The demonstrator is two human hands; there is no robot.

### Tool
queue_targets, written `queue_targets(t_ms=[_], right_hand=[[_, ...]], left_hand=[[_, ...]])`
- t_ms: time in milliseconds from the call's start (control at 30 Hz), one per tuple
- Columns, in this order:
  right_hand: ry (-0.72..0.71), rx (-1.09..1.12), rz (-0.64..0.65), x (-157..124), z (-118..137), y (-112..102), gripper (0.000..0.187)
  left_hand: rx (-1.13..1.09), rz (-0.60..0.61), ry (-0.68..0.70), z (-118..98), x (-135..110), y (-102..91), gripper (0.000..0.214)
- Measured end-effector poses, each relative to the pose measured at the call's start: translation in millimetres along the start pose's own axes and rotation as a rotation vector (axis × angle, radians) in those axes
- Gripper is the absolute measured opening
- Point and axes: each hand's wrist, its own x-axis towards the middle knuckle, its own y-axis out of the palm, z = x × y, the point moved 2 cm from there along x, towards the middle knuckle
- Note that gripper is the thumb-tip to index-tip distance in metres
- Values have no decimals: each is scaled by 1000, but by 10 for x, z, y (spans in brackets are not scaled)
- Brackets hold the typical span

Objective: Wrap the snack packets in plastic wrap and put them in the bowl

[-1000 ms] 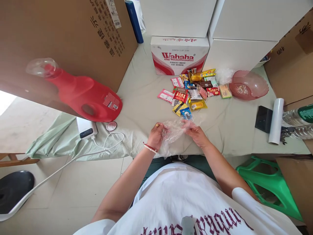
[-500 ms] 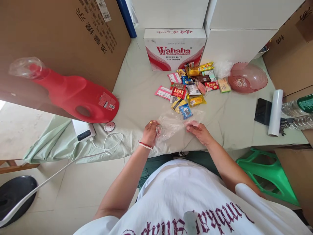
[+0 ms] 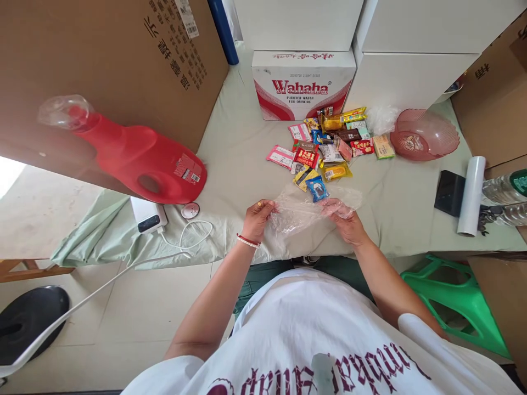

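Observation:
A clear plastic bag (image 3: 294, 214) is stretched between my two hands near the table's front edge. My left hand (image 3: 258, 218) pinches its left side, fingers closed. My right hand (image 3: 345, 220) has the bag's film over its fingers and grips the right side; the fingertips are partly covered by the plastic. Just beyond the bag lies a small blue snack packet (image 3: 317, 188). Behind it spreads a loose pile of wrapped snacks, among them a red packet (image 3: 307, 157), a yellow packet (image 3: 336, 171) and a pink-and-white packet (image 3: 280, 157).
A white-and-red Wahaha carton (image 3: 302, 88) stands behind the snacks. To the right are a pink glass bowl (image 3: 426, 137), a black box (image 3: 450, 192) and a white roll (image 3: 471, 196). On the left are a red bottle (image 3: 144, 156) and a white power bank (image 3: 148, 215) with its cable.
My right hand has moved right and slipped under or into the bag's film, and the bag is spread wider. The view has shifted slightly left. The snacks stay put.

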Motion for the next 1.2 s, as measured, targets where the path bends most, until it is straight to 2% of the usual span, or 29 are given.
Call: queue_targets(t_ms=[167,300,400,600,767,833,933,1100,1200], right_hand=[[114,0,-25,-48,-57,-35,51],[37,-4,-26,-39,-31,-7,45],[-3,17,-66,-32,29,2,44],[44,66,-57,-57,63,11,51],[120,70,-39,-80,-26,46,51],[133,66,-20,-77,-52,71,49],[160,53,-11,-71,-59,117,49],[300,131,-84,-123,18,89,52],[536,264,-33,-190,63,-33,47]], left_hand=[[-96,-5,-46,27,-46,43,46],[-24,63,-142,46,-79,54,51],[37,62,-104,55,-79,31,44],[7,-17,-27,58,-73,12,41],[-75,164,-248,58,-97,106,68],[-6,169,-226,68,-92,140,62],[34,90,-102,75,-75,175,46],[-99,-5,-37,-7,-109,127,50],[-120,30,-85,-93,-134,21,52]])
